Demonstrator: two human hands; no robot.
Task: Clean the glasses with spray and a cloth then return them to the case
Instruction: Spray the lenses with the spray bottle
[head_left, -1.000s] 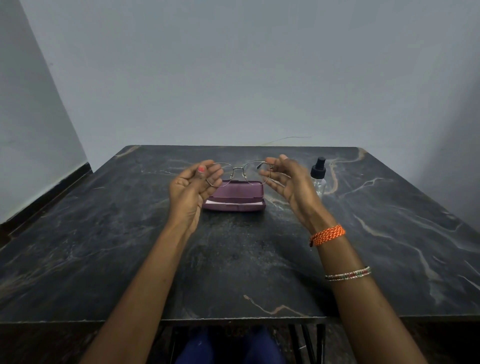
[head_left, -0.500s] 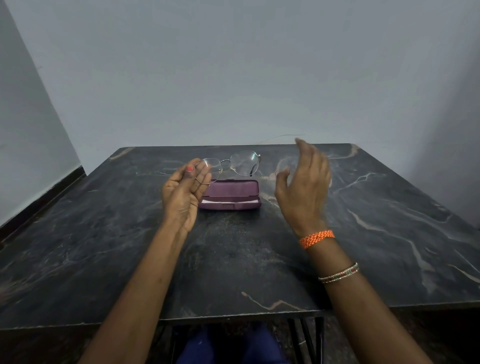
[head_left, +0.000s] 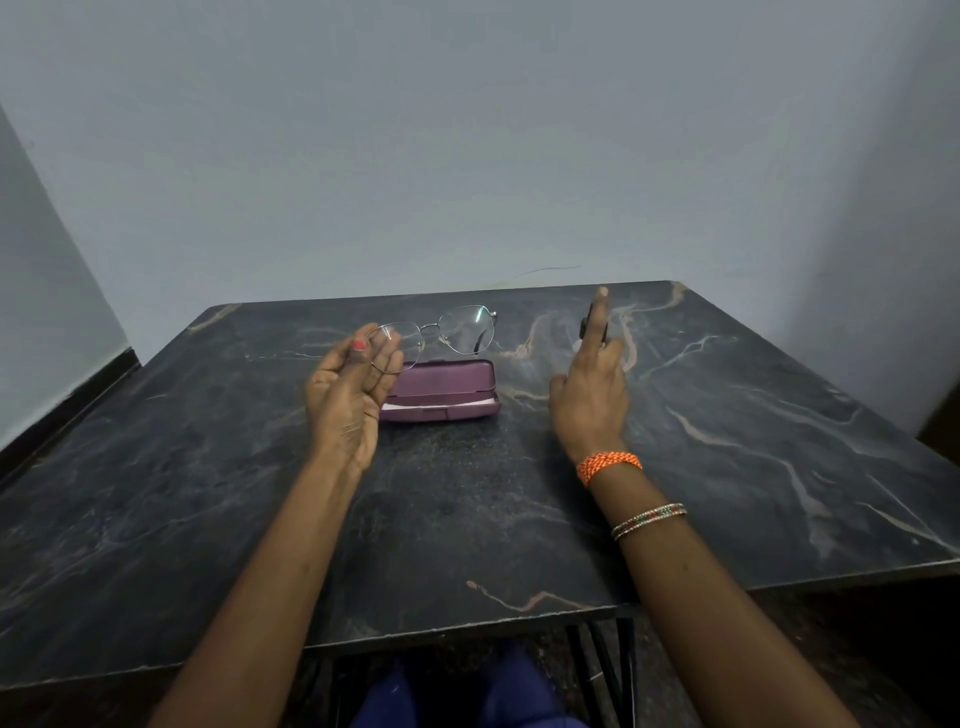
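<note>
A purple case (head_left: 441, 387) sits on a black table (head_left: 467, 519) veined in pale tan, silver-rimmed clear glasses (head_left: 441, 330) above it, beside a red thumbnail (head_left: 359, 344), an orange braided wristband (head_left: 609, 464) and a black-capped bottle (head_left: 586, 326).

No text, label, brand, number or sign can be read anywhere in the head view.
</note>
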